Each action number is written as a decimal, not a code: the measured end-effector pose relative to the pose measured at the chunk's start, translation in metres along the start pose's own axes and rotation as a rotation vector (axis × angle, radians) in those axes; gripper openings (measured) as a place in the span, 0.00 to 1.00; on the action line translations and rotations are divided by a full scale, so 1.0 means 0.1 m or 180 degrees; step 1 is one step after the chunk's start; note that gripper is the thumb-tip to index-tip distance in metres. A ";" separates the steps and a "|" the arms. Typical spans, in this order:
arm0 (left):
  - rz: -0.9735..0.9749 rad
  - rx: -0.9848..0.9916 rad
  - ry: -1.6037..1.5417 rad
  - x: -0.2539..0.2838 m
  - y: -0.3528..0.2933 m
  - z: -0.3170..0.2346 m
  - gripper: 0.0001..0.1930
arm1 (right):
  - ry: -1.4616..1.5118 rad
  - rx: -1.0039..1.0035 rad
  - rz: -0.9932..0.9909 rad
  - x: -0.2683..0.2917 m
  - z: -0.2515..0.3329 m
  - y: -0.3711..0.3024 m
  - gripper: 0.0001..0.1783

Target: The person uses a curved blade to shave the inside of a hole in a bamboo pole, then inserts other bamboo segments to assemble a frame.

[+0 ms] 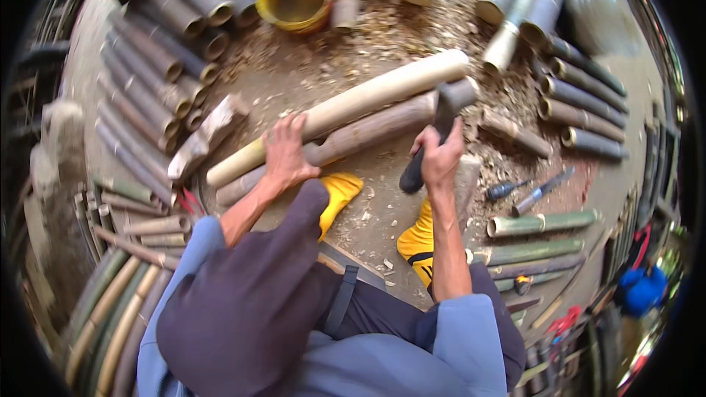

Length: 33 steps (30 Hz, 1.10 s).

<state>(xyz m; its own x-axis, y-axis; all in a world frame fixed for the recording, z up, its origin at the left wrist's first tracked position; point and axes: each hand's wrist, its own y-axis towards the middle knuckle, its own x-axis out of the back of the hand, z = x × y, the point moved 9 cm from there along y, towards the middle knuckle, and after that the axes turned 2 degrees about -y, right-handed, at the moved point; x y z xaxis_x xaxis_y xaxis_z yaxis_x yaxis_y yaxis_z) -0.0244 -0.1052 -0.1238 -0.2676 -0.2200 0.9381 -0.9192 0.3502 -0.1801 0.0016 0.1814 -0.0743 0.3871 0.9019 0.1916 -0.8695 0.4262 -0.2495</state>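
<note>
A peeled, pale bamboo pole (382, 92) lies slantwise in front of me. A brown bamboo pole (368, 132) runs along its near side. My left hand (285, 151) grips the poles toward their left end, its fingers bent over the pale one and its thumb on the near side. My right hand (440, 158) is closed round the black handle of a hatchet (446, 106). The dark metal head is raised over the right end of the brown pole; from this angle I cannot tell whether it touches.
Cut bamboo lengths (143, 77) stand in rows at left, with more at right. A yellow bucket (294, 0) stands at the far side among wood chips. My feet in yellow boots (340, 198) are close by. A knife (544, 190) and green bamboo pieces (544, 222) lie at right.
</note>
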 end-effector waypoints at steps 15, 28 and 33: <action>-0.0330 0.0174 -0.0749 0.02 -0.28 0.27 0.67 | -0.1943 0.0872 0.1965 -1.68 -0.40 -1.09 0.24; -0.0424 0.0232 -0.0816 0.01 -0.30 0.36 0.65 | -0.2264 0.0565 0.2342 -1.80 -0.43 -1.00 0.22; -0.0401 0.0221 -0.0760 0.02 -0.30 0.34 0.65 | -0.2313 0.0592 0.2349 -1.80 -0.44 -0.98 0.20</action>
<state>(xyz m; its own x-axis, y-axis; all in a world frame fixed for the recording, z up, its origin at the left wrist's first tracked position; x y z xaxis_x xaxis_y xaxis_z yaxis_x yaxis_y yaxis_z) -0.0071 -0.1468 -0.1267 -0.2029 -0.4691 0.8595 -0.9649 0.2451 -0.0940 0.0311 -0.0199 -0.1264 -0.4813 0.6482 0.5901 -0.8719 -0.2846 -0.3984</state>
